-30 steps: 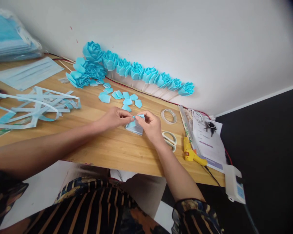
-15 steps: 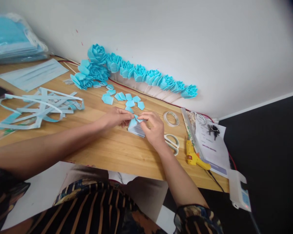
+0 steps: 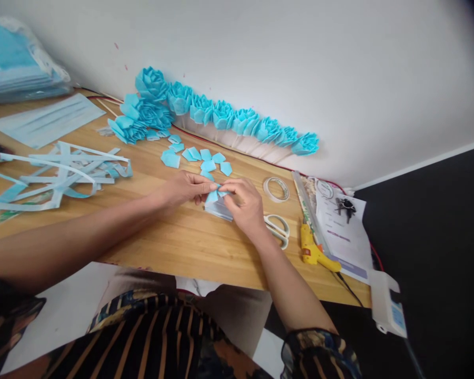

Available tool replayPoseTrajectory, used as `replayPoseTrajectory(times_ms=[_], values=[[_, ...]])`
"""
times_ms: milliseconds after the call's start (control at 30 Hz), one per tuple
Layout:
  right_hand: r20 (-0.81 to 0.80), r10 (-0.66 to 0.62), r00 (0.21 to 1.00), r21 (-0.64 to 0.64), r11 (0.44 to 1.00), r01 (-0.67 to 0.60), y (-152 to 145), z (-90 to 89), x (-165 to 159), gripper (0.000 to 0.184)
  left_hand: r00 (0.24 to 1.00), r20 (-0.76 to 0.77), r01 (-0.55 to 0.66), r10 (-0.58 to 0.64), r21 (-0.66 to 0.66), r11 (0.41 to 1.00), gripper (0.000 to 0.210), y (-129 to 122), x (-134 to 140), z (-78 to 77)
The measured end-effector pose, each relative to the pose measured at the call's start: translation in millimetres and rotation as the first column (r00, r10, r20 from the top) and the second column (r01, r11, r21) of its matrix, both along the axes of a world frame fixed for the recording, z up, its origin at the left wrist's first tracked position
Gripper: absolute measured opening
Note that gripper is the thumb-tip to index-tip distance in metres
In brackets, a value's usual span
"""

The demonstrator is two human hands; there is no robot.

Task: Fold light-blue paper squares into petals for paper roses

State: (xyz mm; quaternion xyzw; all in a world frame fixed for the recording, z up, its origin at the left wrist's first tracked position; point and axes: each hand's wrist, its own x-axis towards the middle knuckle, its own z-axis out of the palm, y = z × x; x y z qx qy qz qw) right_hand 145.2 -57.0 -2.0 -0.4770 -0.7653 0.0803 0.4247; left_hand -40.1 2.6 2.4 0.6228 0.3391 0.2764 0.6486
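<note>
Between the fingertips of my left hand (image 3: 187,188) and my right hand (image 3: 245,205), a small blue fabric piece (image 3: 212,197) is pinched and partly folded. Fingers hide much of it. Just below it on the table lies a stack of pale pleated pieces (image 3: 219,209), partly covered by my right hand. Several loose blue folded petals (image 3: 207,166) are spread beyond my hands. Right of my right wrist are white-handled scissors (image 3: 278,230), their blades hidden by the wrist.
Blue flowers on sticks (image 3: 223,115) lean along the wall. To the left are cut strips (image 3: 65,171), a flat mask sheet (image 3: 47,120) and a bagged mask stack (image 3: 21,60). At right are a tape roll (image 3: 265,188), a yellow glue gun (image 3: 310,247), papers (image 3: 349,237) and keys (image 3: 345,207).
The blue piece shows more folding between my fingertips, and my hands are closer together. The whole view has shifted slightly, moving the left-side things a little further left.
</note>
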Motion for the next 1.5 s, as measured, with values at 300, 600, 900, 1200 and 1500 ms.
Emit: replayPoseTrajectory(times_ms=[300,600,900,1200,1500], values=[[-0.311,0.04,0.95,-0.321,0.936,-0.144,-8,9.5,3,0.03,0.995,-0.025,-0.093,0.097,0.14,0.986,0.022,-1,0,-3.5],[-0.329,-0.093,0.94,-0.535,0.838,-0.104,-2,1.9,2,0.026,0.992,-0.007,-0.12,0.125,0.221,0.968,0.022,-6,1,3.1],[-0.432,-0.087,0.898,-0.604,0.767,-0.216,-4,2.2,-1,0.031,0.99,-0.009,-0.137,0.143,0.231,0.963,0.023,-8,3,1.4],[-0.372,-0.153,0.915,-0.522,0.85,-0.07,-2,1.5,0,0.031,0.99,0.004,-0.14,0.143,0.226,0.964,0.024,-8,3,-1.1],[-0.246,-0.192,0.95,-0.368,0.925,0.092,-5,11.0,0,0.029,0.998,-0.068,0.002,0.011,0.186,0.983,0.024,-11,3,-4.2]])
